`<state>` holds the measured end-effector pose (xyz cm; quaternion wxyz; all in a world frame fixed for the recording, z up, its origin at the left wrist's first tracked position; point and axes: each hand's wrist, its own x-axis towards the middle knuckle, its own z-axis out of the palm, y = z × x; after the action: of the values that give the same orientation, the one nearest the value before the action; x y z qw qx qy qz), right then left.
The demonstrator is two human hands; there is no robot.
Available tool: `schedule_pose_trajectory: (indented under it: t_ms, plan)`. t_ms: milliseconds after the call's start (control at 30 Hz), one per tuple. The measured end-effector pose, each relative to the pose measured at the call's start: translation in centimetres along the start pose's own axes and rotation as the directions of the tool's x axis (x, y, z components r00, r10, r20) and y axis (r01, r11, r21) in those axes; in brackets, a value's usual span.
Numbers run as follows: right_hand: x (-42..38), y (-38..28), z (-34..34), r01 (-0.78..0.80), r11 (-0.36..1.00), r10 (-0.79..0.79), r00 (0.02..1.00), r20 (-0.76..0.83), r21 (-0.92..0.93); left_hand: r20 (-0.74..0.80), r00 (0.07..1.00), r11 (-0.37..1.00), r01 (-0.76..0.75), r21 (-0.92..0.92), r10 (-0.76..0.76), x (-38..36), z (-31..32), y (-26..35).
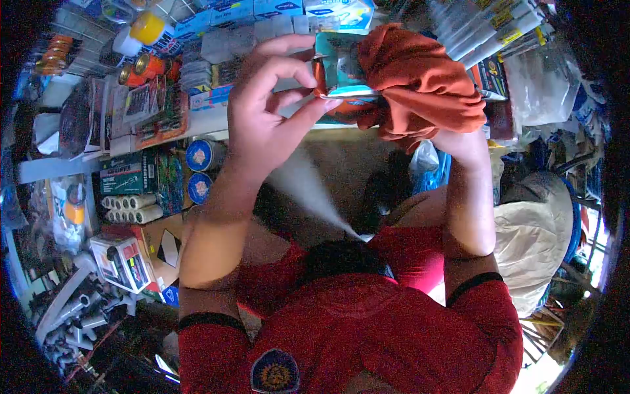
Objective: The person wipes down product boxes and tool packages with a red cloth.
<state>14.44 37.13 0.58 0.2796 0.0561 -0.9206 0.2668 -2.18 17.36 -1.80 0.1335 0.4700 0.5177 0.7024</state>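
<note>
1. Two hands are up in my view over the near edge of the display counter, with a small teal box between them. Its face looks glossy, perhaps clear plastic; I can't make out the contents.
2. My left hand pinches the box's left side: the thumb sits at the lower left corner, and the fingers curl in along the left edge.
3. My right hand is mostly wrapped in an orange-red cloth that meets the box's right side. I cannot tell whether those fingers are spread or closed.
4. I judge the box light and fairly stiff, with thin walls that could dent under a hard squeeze. The smooth face could slip, more so against fabric.
5. I'd take hold by opposite side edges, near the corners, and keep pressure off the middle of the face. The cloth looks soft and limp, so bunched folds give a better grip than a single layer.
6. Beyond the hands, blue cartons line the counter's far edge. Towards its left end stand orange tins and a yellow-capped bottle; plastic bags lie at its right end.
</note>
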Motion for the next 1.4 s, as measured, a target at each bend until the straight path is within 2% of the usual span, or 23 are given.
schedule_pose_trajectory:
  t_ms: [67, 100, 133, 167, 233, 267, 333, 367, 400, 467, 800, 900, 967, 1000, 1067, 1200, 1267, 1300, 1367, 1400]
  plan:
    - [0.7, -0.4, -0.7, 0.024, 1.000, -0.024, 0.998, 0.056, -0.008, 0.008, 0.999, 0.997, -0.045, 0.063, 0.045, 0.0, 0.0, 0.0]
    - [1.0, -0.6, -1.0, 0.035, 0.999, -0.034, 0.996, 0.084, -0.012, 0.052, 0.976, 0.946, -0.217, 0.242, 0.210, 0.2, 0.0, -0.3]
    - [1.1, -0.7, -1.1, 0.047, 0.999, -0.045, 0.993, 0.112, -0.015, 0.124, 0.925, 0.835, -0.377, 0.401, 0.358, 0.3, -0.1, -0.6]
    - [0.9, -0.6, -0.9, 0.047, 0.999, -0.045, 0.993, 0.113, -0.016, 0.125, 0.921, 0.815, -0.385, 0.432, 0.369, 0.2, -0.1, -0.8]
    - [0.2, -0.4, 0.0, -0.186, 0.939, 0.140, 0.975, 0.172, 0.290, 0.103, 0.928, 0.830, -0.366, 0.421, 0.357, 0.2, 0.0, -0.5]
    - [0.1, -0.6, 0.6, -0.185, 0.939, 0.140, 0.975, 0.171, 0.290, 0.081, 0.936, 0.845, -0.345, 0.409, 0.343, 0.3, 0.1, -0.2]
    - [0.4, -1.6, 2.2, -0.292, 0.880, 0.284, 0.956, 0.077, 0.376, 0.080, 0.949, 0.849, -0.310, 0.428, 0.306, 0.3, 0.1, 0.7]
    - [0.4, -2.7, 2.3, -0.440, 0.779, 0.438, 0.892, 0.115, 0.447, 0.077, 0.960, 0.852, -0.274, 0.446, 0.268, 0.3, 0.0, 0.8]
    - [0.6, -2.4, 2.3, -0.441, 0.779, 0.438, 0.891, 0.116, 0.446, 0.076, 0.961, 0.853, -0.273, 0.446, 0.268, 0.4, 0.0, 0.6]
    - [0.9, -1.7, 2.3, -0.157, 0.958, 0.160, 0.987, 0.008, 0.241, 0.112, 0.923, 0.800, -0.376, 0.468, 0.368, 0.6, -0.2, -0.1]
    - [0.5, -0.7, 2.7, -0.252, 0.899, 0.232, 0.968, 0.098, 0.358, 0.186, 0.910, 0.724, -0.409, 0.556, 0.371, 0.6, -0.2, -0.1]
    - [0.3, -0.4, 2.5, -0.278, 0.879, 0.250, 0.960, 0.122, 0.387, 0.180, 0.923, 0.750, -0.381, 0.541, 0.340, 0.7, 0.0, 0.4]
    - [0.1, -0.2, 2.4, -0.299, 0.865, 0.264, 0.954, 0.142, 0.404, 0.100, 0.969, 0.836, -0.246, 0.490, 0.226, 0.2, 0.4, 0.5]
    - [-0.2, 0.0, 2.4, -0.299, 0.865, 0.264, 0.954, 0.142, 0.403, 0.099, 0.969, 0.837, -0.246, 0.489, 0.227, 0.3, 0.3, 0.2]
    - [-0.7, 0.3, 2.6, -0.265, 0.875, 0.240, 0.964, 0.112, 0.405, 0.209, 0.902, 0.723, -0.429, 0.542, 0.378, 0.5, 0.0, -0.3]
    - [-1.3, 0.6, 4.0, -0.314, 0.852, 0.306, 0.948, 0.088, 0.418, 0.227, 0.882, 0.684, -0.465, 0.562, 0.413, 0.4, 0.0, -0.5]
    - [-1.6, 1.8, 4.3, -0.236, 0.907, 0.205, 0.971, 0.122, 0.349, 0.206, 0.900, 0.715, -0.432, 0.550, 0.385, 0.4, 0.3, -0.3]
    - [-1.4, 1.5, 3.6, -0.235, 0.908, 0.206, 0.971, 0.120, 0.347, 0.207, 0.899, 0.715, -0.434, 0.548, 0.387, 0.5, 0.3, -0.4]
    - [-0.6, 0.5, 1.7, -0.331, 0.890, 0.216, 0.911, 0.351, 0.312, 0.238, 0.878, 0.672, -0.472, 0.571, 0.414, 0.4, 0.3, -0.6]
    - [-1.2, 0.7, 1.9, -0.331, 0.891, 0.218, 0.912, 0.347, 0.310, 0.241, 0.877, 0.672, -0.476, 0.567, 0.417, 0.4, 0.3, -0.7]
